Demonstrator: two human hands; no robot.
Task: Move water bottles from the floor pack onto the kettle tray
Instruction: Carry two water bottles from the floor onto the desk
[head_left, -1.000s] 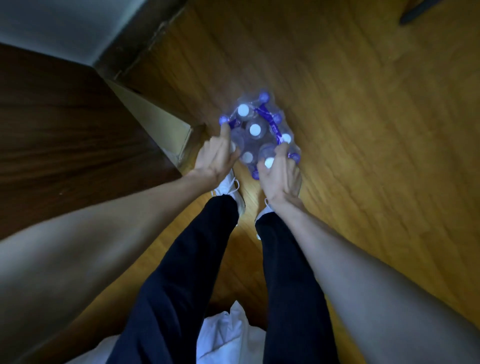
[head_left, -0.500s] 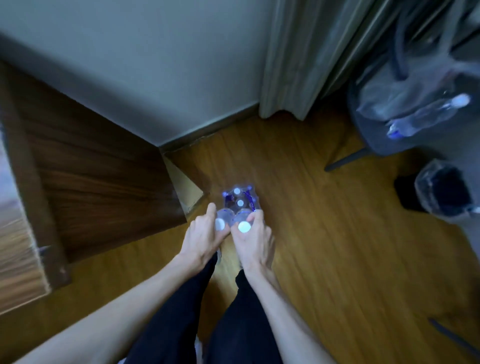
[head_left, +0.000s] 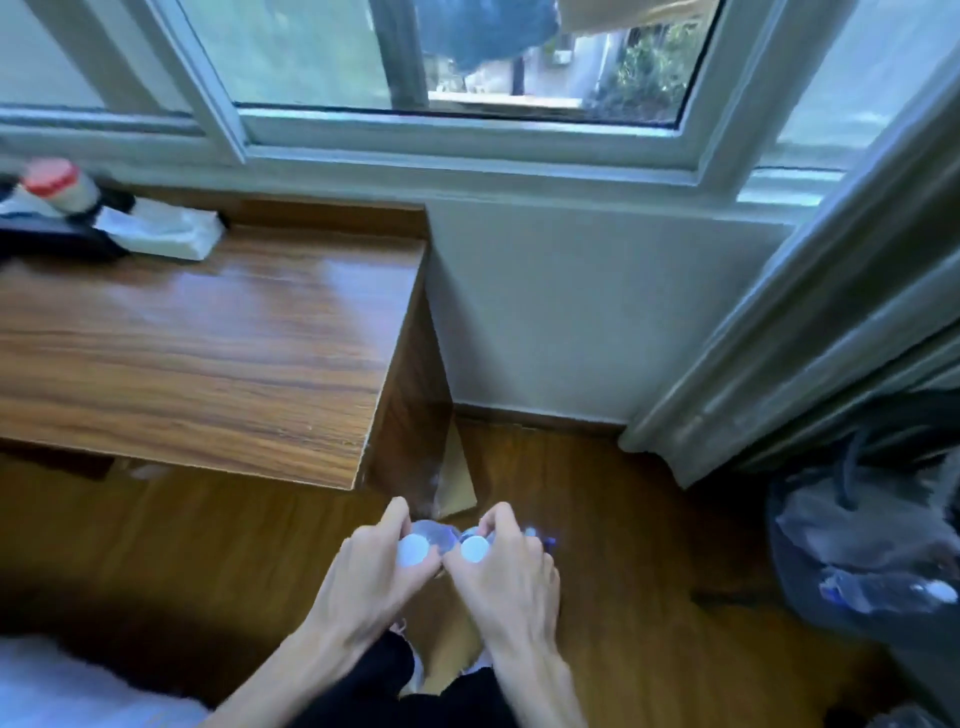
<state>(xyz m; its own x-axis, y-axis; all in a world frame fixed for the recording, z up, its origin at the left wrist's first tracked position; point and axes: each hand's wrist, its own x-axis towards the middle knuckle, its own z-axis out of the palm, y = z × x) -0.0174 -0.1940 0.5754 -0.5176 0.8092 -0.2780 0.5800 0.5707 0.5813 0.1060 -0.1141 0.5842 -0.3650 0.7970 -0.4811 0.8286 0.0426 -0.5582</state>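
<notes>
white caps: two round caps side by side, one in each grip, held low in front of the legs above the wooden floor (head_left: 649, 530)
left hand (head_left: 374, 577): clenched around the neck of the left bottle (head_left: 415, 546), fingers curled over its shoulder, cap showing between thumb and forefinger
right hand (head_left: 511, 577): clenched around the neck of the right bottle (head_left: 474, 547), cap just beside the knuckles; the two hands touching at the thumbs
bottles' place: off the floor, near the corner of the wooden desk (head_left: 208, 343), not on it
hidden: bottle bodies covered by the hands, only caps and clear shoulders visible; floor pack mostly masked, a faint blue-purple glint (head_left: 545, 541) just right of the right hand
hard to make out: dark blurred items and a red-capped container (head_left: 54, 182) at the desk's far left edge, cut off; kettle tray not identifiable among them
right edge: grey bag (head_left: 852, 540) on the floor with a clear bottle (head_left: 883, 592) lying in it, blurred
writing: none readable on caps, bottles or bag
</notes>
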